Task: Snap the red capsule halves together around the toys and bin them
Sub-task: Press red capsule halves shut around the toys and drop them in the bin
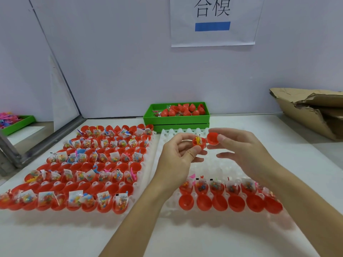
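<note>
Capsule halves sit in your two hands, raised over the far end of the right-hand white tray [219, 169]. Your left hand [178, 154] pinches the filled half [199, 142] with its mouth turned toward the other hand, a yellow toy [198, 139] poking out, so the contents likely stay seated while you close it. Your right hand [239, 149] holds the empty half [213, 138] between thumb and fingertips just beside it, rims close but apart; that looks like lining up for the snap, not yet made. The green bin [176, 115] waits just beyond your hands against the far wall, already holding closed red capsules [185, 109], an easy drop once this one clicks. On the right tray only the near two rows remain: bagged toys in halves [217, 187], empty halves [220, 202] nearest you, paired for quick picking. The left tray [78, 169] is still packed. On the wall, a paper sign [213, 21] reads "合模" above a blue bar.
</note>
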Demonstrator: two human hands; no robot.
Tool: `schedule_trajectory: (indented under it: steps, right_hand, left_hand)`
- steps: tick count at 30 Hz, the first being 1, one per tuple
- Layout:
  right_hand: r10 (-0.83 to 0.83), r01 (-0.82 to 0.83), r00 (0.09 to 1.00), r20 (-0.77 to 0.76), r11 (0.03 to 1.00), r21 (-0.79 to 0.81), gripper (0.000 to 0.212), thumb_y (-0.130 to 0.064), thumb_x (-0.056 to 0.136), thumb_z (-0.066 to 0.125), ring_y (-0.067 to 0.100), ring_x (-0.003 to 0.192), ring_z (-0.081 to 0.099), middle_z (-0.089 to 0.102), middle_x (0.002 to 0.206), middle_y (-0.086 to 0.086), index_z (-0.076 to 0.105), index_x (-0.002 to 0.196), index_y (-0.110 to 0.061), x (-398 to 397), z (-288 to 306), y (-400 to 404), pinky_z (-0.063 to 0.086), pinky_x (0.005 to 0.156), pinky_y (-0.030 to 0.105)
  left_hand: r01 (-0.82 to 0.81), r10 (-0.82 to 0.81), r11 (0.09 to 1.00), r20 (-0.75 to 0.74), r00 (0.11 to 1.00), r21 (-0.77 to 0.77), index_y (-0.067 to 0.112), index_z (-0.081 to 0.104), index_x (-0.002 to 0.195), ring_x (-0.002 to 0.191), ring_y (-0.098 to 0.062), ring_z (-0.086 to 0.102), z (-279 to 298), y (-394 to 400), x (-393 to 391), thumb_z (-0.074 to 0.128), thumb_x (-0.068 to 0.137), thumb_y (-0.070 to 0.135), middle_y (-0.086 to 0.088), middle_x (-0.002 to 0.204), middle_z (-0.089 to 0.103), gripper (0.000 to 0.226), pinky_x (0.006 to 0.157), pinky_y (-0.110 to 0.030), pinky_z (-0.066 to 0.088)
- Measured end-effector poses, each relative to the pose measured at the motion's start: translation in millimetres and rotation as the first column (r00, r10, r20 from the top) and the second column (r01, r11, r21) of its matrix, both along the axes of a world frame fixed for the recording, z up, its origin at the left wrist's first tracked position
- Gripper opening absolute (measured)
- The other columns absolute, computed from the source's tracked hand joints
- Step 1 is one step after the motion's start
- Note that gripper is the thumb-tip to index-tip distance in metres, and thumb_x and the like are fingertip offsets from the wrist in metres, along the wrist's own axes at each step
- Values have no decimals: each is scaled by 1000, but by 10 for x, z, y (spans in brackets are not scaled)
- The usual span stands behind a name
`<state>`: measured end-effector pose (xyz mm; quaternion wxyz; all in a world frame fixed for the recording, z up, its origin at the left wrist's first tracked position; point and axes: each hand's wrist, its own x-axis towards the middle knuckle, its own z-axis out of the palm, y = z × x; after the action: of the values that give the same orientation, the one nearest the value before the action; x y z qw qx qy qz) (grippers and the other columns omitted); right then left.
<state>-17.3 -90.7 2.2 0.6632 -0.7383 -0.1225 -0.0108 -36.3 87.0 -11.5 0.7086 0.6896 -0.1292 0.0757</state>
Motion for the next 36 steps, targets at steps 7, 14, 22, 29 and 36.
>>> schedule_trajectory:
  steps: [7,14,22,29,36]
  right_hand:
    - [-81,73,981,179,996,51,28,-21,78,78,13,87,75,78,95,-9,73,104,-30,-28,-8,2,57,68,17]
    - [-3,0,970,242,1000,12,28,-11,75,79,13,87,75,78,95,-8,75,100,-23,-53,25,0,57,75,18]
    - [-10,62,922,386,990,-123,30,0,76,80,14,82,74,77,90,-4,76,96,-21,-61,36,13,60,80,27]
    - [34,50,893,448,983,-175,29,-1,77,80,19,85,74,76,94,0,76,101,-17,-58,18,-3,62,79,34]
    - [37,67,880,474,977,-200,32,-4,78,80,18,85,74,76,94,-3,75,101,-26,-39,0,-3,62,77,33]
  left_hand:
    - [-10,9,1000,16,1000,28,18,64,103,82,-19,74,-9,5,8,59,95,0,-8,96,75,20,70,-24,59]
    - [-46,43,997,51,998,65,20,65,104,80,-18,74,-32,5,13,62,95,4,-8,94,74,18,69,-25,59]
    - [-115,97,982,122,988,151,18,67,110,78,-16,74,-76,-3,33,68,92,9,-2,90,73,21,77,-30,61]
    - [-154,128,971,144,981,185,15,69,116,91,-12,70,-92,-3,37,69,90,3,-2,97,72,28,81,-33,62]
    - [-186,152,956,159,976,228,15,70,116,93,-12,69,-80,-3,31,72,88,8,2,97,73,29,86,-36,60]
